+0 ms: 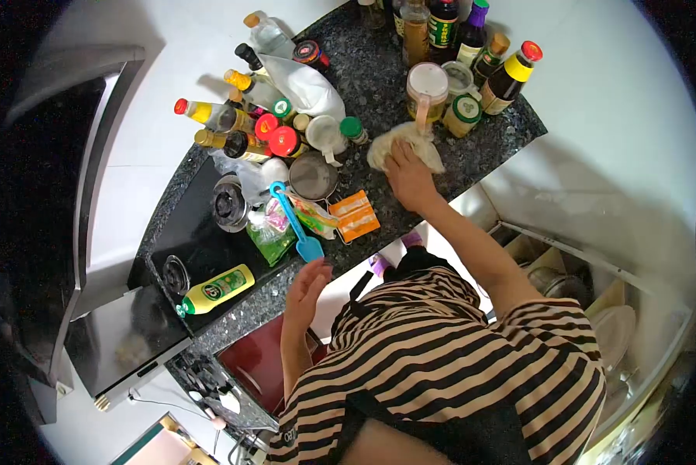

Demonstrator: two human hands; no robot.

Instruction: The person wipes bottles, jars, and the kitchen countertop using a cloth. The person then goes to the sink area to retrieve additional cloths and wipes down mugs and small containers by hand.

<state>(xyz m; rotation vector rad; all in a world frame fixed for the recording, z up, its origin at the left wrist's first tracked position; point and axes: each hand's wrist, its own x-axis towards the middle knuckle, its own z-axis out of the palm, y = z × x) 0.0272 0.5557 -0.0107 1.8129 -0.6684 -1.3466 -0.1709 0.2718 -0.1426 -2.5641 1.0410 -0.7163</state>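
My right hand (408,177) presses down on a cream-coloured cloth (429,152) on the dark speckled countertop (472,159), fingers curled over it. Just behind the cloth stands a clear pitcher with a handle (428,81), and a green-lidded jar (462,116) is beside it. My left hand (307,291) hangs at the counter's front edge, holding nothing, its fingers loosely extended. Close above its fingertips is the wide end of a blue spatula (309,248). An orange packet (354,216) lies between my two hands, with a metal strainer or pot (313,177) behind it.
Sauce bottles (511,77) crowd the back right corner; more bottles and red-lidded jars (283,141) cluster on the left. A yellow detergent bottle (218,289) lies on the black cooktop (200,240). Below right, an open drawer (588,263) holds dishes.
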